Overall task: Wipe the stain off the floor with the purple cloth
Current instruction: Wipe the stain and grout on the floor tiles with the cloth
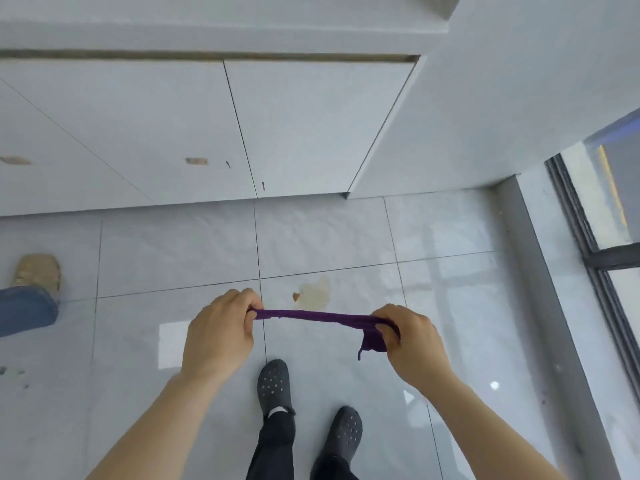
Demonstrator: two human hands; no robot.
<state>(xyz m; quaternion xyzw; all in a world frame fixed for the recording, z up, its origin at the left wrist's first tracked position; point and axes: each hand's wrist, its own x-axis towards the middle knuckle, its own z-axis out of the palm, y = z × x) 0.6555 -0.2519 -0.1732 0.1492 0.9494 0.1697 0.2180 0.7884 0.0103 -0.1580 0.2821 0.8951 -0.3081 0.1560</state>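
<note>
I hold the purple cloth (322, 317) stretched into a thin band between both hands, well above the floor. My left hand (221, 332) pinches its left end, and my right hand (412, 341) grips its right end, where a corner hangs down. A pale brown stain (315, 292) with a small darker spot at its left lies on the glossy grey floor tile (346, 237), just beyond the cloth in the view. I am standing; my two dark clogs (273, 384) are below my hands.
White cabinet doors (138, 133) with small brown marks rise ahead, and a white wall panel (485, 116) juts out at the right. A dark window frame (588, 237) and grey sill run along the right. Another person's tan shoe (36, 271) and jeans leg are at the left edge.
</note>
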